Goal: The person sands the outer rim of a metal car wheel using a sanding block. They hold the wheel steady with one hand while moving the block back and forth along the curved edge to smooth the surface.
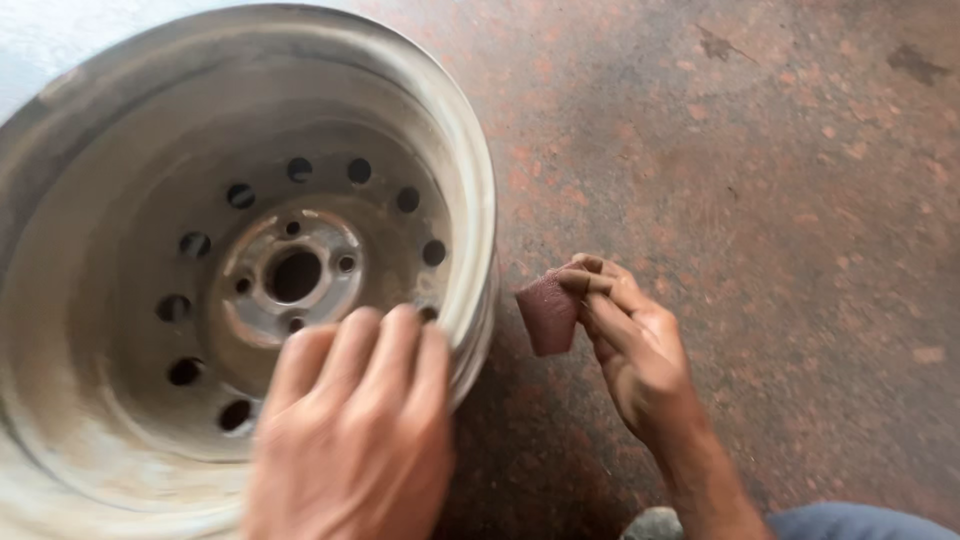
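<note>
My left hand (350,425) is gripping the steel wheel rim (110,400), fingers (395,340) curled; my right hand (630,345) is pinching folded sandpaper (547,312).

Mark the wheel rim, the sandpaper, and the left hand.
rim (70,330): head view, on the bare inner barrel wall left of the hub.
sandpaper (547,312): head view, middle of the reddish-brown piece pinched in the right hand.
left hand (350,440): head view, back of the hand resting on the rim's edge.
</note>
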